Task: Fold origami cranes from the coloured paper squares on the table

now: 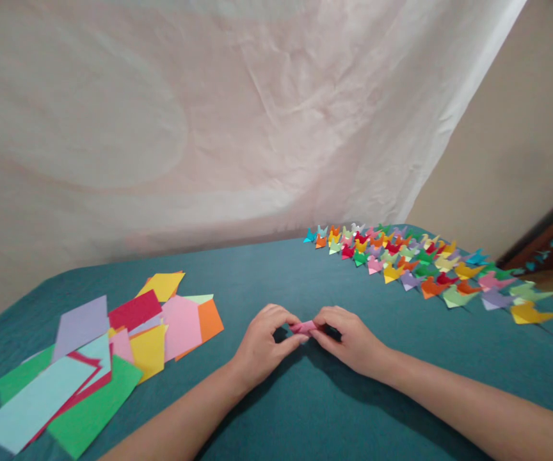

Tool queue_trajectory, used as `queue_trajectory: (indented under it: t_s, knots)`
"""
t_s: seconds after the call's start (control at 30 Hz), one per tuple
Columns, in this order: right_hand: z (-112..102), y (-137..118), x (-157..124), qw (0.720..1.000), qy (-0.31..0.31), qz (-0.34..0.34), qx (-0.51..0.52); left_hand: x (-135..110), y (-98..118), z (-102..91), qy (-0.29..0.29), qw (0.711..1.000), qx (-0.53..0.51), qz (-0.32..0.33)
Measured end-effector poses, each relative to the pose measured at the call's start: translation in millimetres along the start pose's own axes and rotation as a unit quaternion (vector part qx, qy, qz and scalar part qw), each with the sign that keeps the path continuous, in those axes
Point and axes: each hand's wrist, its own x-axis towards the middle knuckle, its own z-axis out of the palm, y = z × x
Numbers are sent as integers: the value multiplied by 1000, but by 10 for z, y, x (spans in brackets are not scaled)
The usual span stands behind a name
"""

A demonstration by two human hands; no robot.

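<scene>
A small folded piece of pink paper (304, 327) is held between both hands, just above the middle of the table. My left hand (269, 342) pinches its left end between thumb and fingers. On the other end, my right hand (348, 338) grips it the same way, fingertips close to those of the left. The fingers cover much of the paper, so its full folded shape cannot be made out.
Loose coloured paper sheets (146, 314) lie overlapping on the left of the dark green tablecloth (252, 275). Rows of small folded paper birds (432, 288) stand on the right. Behind the table hangs a pale cloth (238, 128).
</scene>
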Motion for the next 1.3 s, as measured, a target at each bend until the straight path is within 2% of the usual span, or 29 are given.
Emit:
queue_trajectory:
  t_s: [0.1,0.37,0.53,0.7,1.03,1.3]
  knots:
    - [8,-5,1,999,1,-31,-13,6,11,-5,-1,1000,-7,23]
    - [16,12,-13,996,16,-78,-37,-4,-15,-4,5,1000,10,28]
    - [-30,8,-3,984,43,-127,-115,-17,-4,-13,24,996,57,61]
    - [-78,-16,-18,966,28,-157,-203,-35,55,-25,19,991,112,70]
    - [-51,-35,-22,942,-20,-169,-290,-44,56,-16,-34,978,187,85]
    - [-21,-46,-39,966,-44,-121,-225,-51,39,-11,-80,973,205,64]
